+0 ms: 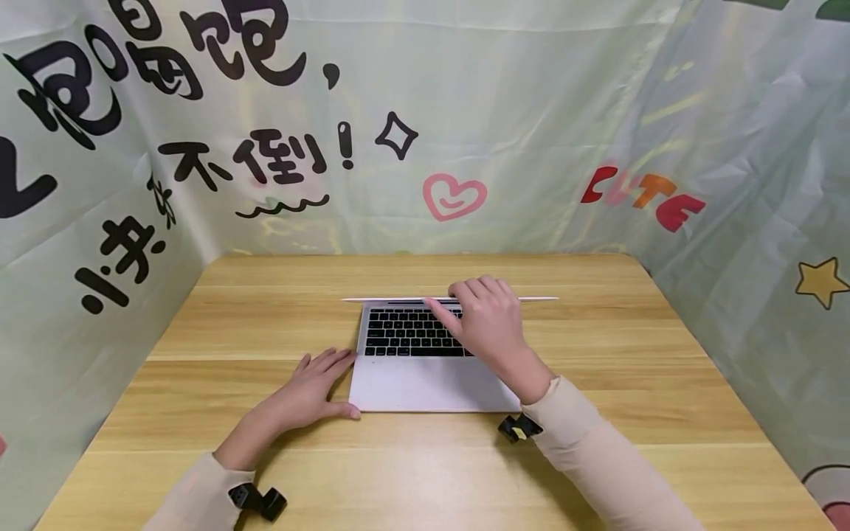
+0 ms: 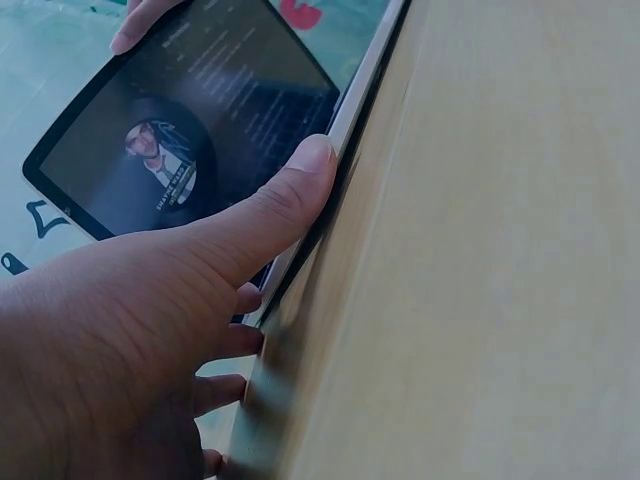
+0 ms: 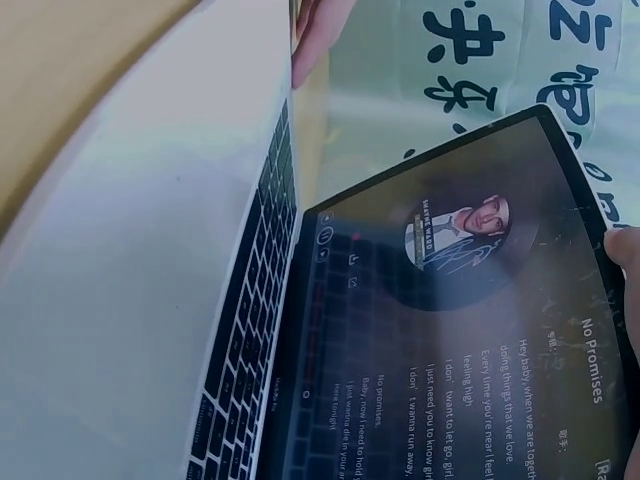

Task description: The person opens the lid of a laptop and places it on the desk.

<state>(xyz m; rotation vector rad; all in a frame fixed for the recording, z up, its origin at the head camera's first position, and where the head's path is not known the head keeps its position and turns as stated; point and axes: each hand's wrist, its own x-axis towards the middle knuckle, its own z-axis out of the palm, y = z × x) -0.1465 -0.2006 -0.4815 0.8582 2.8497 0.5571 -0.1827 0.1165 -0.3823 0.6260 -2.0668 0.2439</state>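
Observation:
A silver laptop (image 1: 425, 385) lies on the wooden table, its black keyboard (image 1: 401, 333) partly hidden by the right arm. Its lid (image 1: 381, 299) is raised and looks like a thin line from above. At the lid's top edge my right hand (image 1: 488, 317) grips it, thumb on the screen side and fingers behind. My left hand (image 1: 308, 391) touches the left side of the base, fingers extended, with the thumb at the front corner. In the right wrist view the lit screen (image 3: 470, 290) shows a round portrait and song lyrics titled "No Promises".
Bare wood of the table (image 1: 598, 472) surrounds the laptop. Pale printed cloth (image 1: 531, 133) with dark lettering, a pink heart and a star hangs behind and along both sides. Small black devices (image 1: 521, 428) are fixed at both wrists.

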